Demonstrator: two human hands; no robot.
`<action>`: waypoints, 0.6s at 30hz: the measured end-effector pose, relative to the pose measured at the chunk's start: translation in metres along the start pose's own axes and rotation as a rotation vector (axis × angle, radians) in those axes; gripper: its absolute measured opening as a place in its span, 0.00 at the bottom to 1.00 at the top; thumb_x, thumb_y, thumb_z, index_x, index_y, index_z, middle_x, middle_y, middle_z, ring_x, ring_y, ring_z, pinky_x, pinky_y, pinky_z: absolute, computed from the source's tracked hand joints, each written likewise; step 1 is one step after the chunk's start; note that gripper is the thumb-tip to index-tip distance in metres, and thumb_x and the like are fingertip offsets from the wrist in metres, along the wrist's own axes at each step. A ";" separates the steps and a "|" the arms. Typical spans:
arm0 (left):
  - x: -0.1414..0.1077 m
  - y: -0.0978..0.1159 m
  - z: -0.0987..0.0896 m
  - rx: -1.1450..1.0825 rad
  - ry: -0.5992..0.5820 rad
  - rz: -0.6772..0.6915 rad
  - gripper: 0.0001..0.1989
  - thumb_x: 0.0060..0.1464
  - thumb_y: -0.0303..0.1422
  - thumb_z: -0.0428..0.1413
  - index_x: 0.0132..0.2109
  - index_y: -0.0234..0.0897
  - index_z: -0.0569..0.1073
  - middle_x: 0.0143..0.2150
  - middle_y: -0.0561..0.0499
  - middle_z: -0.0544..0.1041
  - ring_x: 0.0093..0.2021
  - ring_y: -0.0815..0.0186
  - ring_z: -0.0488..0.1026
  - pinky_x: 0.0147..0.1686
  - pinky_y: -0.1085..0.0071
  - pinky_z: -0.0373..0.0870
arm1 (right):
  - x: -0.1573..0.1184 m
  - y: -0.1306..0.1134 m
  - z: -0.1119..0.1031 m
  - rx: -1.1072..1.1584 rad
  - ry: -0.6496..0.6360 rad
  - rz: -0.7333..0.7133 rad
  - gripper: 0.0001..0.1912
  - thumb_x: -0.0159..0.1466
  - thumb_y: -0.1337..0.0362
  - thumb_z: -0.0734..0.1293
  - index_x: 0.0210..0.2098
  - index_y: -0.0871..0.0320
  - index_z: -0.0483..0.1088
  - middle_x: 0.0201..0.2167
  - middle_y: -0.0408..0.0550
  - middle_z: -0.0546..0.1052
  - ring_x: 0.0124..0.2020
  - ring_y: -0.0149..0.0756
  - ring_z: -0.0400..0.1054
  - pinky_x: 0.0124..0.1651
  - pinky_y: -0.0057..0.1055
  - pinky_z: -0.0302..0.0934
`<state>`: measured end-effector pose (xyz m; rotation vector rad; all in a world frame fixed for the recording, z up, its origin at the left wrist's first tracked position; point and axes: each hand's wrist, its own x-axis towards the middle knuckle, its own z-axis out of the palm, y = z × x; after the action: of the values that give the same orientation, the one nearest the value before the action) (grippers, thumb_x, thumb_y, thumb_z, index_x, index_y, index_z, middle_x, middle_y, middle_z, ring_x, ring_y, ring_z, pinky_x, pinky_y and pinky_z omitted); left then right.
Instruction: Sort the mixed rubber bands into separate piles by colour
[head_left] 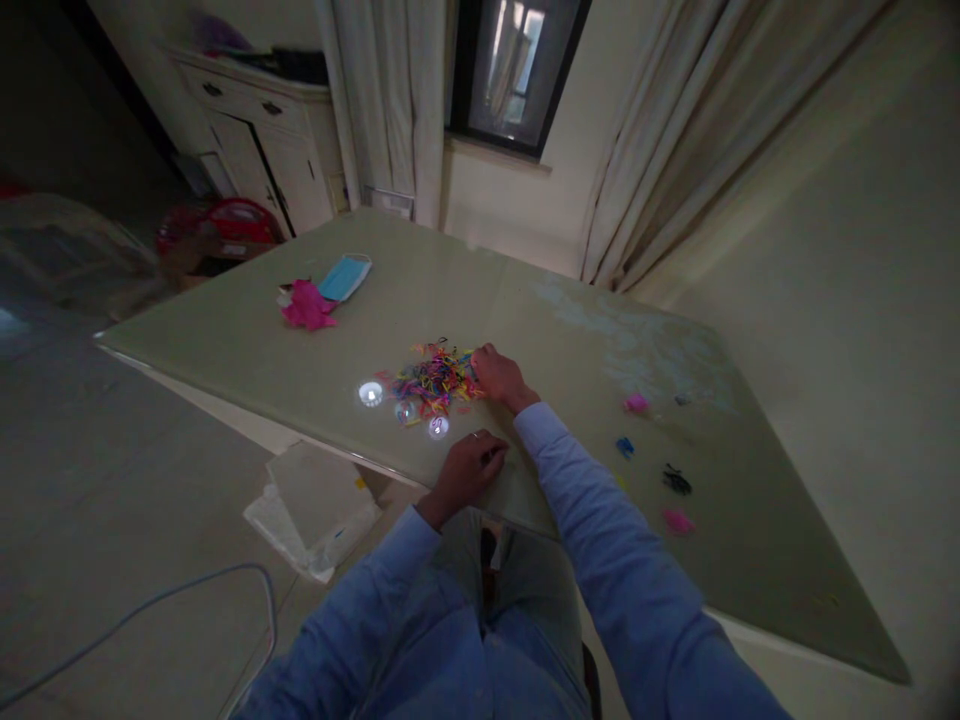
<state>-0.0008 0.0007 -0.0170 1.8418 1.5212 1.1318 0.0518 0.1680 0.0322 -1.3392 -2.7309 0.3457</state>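
the right hand (499,376) is at the multicoloured pile (435,382); the left hand (469,468) curls by the table (487,290) edge; i cannot tell whether either grips anything.

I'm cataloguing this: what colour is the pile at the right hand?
The pile is multicoloured: pink, yellow, blue and dark pieces, in the head view.

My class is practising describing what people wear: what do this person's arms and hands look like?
The left sleeve and right sleeve are long, blue and softly creased, ending at the wrists. The left hand and right hand are ungloved. A small bright band, probably a ring, shows on the left one. No watch is visible.
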 end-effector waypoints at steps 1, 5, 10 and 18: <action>0.000 0.000 0.000 0.005 -0.003 -0.001 0.08 0.58 0.29 0.53 0.40 0.36 0.78 0.34 0.48 0.77 0.35 0.64 0.73 0.38 0.69 0.68 | -0.001 0.000 -0.002 0.023 0.022 0.026 0.11 0.70 0.66 0.58 0.49 0.60 0.67 0.52 0.60 0.68 0.47 0.43 0.69 0.47 0.36 0.62; 0.000 -0.002 0.001 0.023 0.010 0.005 0.08 0.58 0.29 0.53 0.40 0.37 0.77 0.34 0.48 0.77 0.36 0.64 0.73 0.40 0.68 0.68 | -0.004 -0.001 -0.012 0.180 0.111 0.134 0.10 0.70 0.68 0.56 0.45 0.61 0.68 0.49 0.60 0.70 0.47 0.43 0.68 0.47 0.36 0.61; 0.000 -0.004 0.003 0.009 0.028 0.020 0.08 0.59 0.30 0.53 0.40 0.37 0.77 0.35 0.49 0.77 0.36 0.65 0.73 0.40 0.69 0.68 | -0.040 -0.003 -0.033 0.491 0.124 0.157 0.12 0.70 0.64 0.56 0.35 0.60 0.68 0.35 0.48 0.73 0.29 0.30 0.64 0.32 0.26 0.61; 0.001 -0.007 0.002 0.005 0.028 0.055 0.07 0.59 0.31 0.52 0.39 0.38 0.76 0.35 0.49 0.77 0.36 0.65 0.73 0.39 0.69 0.68 | -0.183 -0.029 -0.084 1.912 -0.138 -0.011 0.12 0.59 0.56 0.70 0.35 0.55 0.66 0.31 0.38 0.65 0.18 0.21 0.40 0.18 0.20 0.45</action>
<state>-0.0027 0.0034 -0.0238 1.8888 1.4986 1.1848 0.1568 0.0203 0.1254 -0.5432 -1.1120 2.1412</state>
